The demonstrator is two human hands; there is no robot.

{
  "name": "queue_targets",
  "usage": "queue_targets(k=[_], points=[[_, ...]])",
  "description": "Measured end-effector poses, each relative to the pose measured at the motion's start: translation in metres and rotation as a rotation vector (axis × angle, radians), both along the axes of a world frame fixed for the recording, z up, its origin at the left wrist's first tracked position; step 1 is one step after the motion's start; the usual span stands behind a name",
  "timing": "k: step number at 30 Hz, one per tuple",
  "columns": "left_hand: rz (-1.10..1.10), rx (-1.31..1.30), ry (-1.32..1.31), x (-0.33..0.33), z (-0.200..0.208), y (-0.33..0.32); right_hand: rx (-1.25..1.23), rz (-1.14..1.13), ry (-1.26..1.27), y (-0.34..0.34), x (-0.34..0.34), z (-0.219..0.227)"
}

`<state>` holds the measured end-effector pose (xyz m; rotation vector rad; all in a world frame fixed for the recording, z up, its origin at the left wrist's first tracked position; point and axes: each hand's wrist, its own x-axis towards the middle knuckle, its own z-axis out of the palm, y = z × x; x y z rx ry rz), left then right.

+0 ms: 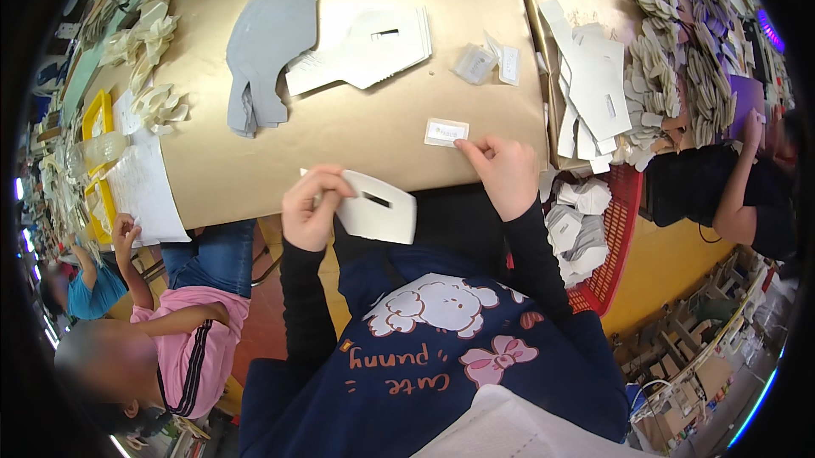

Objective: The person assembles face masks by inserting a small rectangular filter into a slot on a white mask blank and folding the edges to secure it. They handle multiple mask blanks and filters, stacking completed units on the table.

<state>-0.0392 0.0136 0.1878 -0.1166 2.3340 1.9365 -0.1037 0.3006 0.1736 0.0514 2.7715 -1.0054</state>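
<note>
Tan table [365, 135], grey cut pieces [270, 42], stacked white pieces [361, 52], small white label [446, 133]

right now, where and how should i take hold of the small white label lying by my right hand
Probably best pinched at its lower right corner, coming in from the right. The small white label is a small rectangle lying flat on the gold-coloured table, so only its edges offer a hold, and the right hand has its fingertips at or very near that corner.
</note>
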Motion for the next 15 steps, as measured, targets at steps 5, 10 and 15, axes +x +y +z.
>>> queue_targets(k=[5,10,15], points=[[-0.15,-0.129,0.003,-0.015,0.003,0.041,-0.091,-0.067,-0.039,0.017,0.006,0.007],[-0.224,-0.052,-0.029,-0.034,0.001,0.059,-0.534,0.028,-0.275,0.024,0.024,0.009],[-0.259,-0.165,-0.083,-0.045,-0.002,0.076,-0.442,-0.003,-0.3,0.034,0.027,0.003]])
